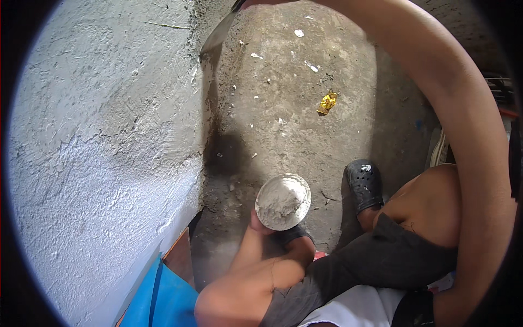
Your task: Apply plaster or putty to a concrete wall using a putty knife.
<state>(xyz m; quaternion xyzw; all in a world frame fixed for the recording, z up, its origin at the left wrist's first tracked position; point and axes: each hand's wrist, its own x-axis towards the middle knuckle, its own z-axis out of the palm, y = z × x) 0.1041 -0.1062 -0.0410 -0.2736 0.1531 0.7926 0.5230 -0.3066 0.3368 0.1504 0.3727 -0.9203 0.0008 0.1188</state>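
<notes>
My left hand [260, 222] grips a small round bowl [261, 189] from its near left side, mostly hidden beneath it. White, lumpy putty [282, 203] fills the bowl. From the lower right my right arm curves up and over to the top edge, where only a sliver of my right hand [259, 2] shows, closed around the dark handle of a putty knife [219, 34]. Its wide grey blade slants down to the left and meets the lower edge of the rough wall [103, 109]. The wall is grey above and whiter lower down.
White crumbs [312, 66] and a crumpled gold wrapper [327, 103] lie on the dusty concrete floor [305, 141]. My feet wear black clogs [364, 182]. A blue panel [169, 297] and a brown board [181, 256] stand at the wall's near end.
</notes>
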